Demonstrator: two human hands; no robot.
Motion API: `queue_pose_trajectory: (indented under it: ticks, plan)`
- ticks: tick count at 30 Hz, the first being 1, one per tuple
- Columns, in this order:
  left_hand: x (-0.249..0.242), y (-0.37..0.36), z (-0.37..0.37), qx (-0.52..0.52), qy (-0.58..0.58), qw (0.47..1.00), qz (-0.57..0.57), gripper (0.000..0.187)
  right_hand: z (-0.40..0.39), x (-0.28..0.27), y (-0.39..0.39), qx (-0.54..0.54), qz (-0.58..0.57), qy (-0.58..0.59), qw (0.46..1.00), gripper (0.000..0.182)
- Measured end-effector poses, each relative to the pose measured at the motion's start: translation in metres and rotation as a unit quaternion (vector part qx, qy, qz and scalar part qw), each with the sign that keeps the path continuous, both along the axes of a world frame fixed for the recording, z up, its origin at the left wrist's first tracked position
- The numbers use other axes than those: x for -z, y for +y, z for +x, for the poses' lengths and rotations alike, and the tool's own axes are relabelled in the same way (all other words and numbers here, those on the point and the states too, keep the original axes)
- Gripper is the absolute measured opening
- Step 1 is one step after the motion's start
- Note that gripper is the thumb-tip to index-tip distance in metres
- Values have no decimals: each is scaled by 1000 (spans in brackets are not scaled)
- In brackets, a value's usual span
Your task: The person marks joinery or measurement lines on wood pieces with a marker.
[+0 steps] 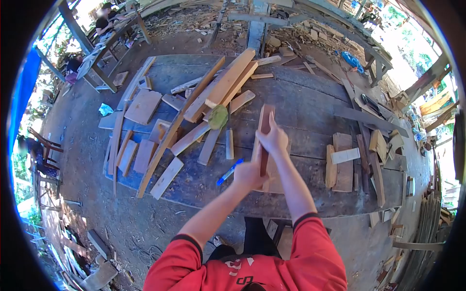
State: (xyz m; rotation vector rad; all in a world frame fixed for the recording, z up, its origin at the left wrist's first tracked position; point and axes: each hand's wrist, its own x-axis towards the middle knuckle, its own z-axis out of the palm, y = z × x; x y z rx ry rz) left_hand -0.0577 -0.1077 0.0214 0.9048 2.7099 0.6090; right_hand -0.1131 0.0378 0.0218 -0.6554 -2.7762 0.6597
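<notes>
A short, thick piece of wood (264, 164) with a reddish-brown side is held at a slant over the near middle of the table. My left hand (250, 175) is closed around its near end, slightly blurred. Farther up, my right hand (273, 139) grips the same piece, its thumb toward the far end. Beneath it and to the right, a paler flat board (280, 177) lies partly hidden by my right forearm. Just left of my left hand rests a blue marker (229, 172).
Long planks and beams (221, 87) are piled at the left of the dark wooden table (310, 104), with a green object (218, 117) among them. A handsaw (371, 119) and more offcuts (342, 165) lie right. A person (104, 24) sits at a far-left bench.
</notes>
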Motion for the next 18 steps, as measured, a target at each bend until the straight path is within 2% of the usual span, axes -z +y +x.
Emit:
queue_pose_trajectory:
  ticks: [2, 6, 8, 13, 18]
  plan:
    - [22, -32, 56, 15, -10, 1000, -16, 76, 57, 7, -33, 2, -15, -12, 1000, 86]
    - [19, -83, 141, 18, -53, 998, -3, 94, 147, 39, -80, -5, -12, 2, 1000, 87]
    - [15, -98, 160, 35, -65, 997, -8, 94, 172, 41, -94, 7, -32, -86, 996, 88]
    - [27, -95, 145, 48, -72, 996, -24, 93, 164, 44, -92, 19, -29, -87, 996, 90]
    - [45, -39, 74, 32, -45, 998, -6, 93, 85, 49, -41, -4, -22, -73, 997, 89]
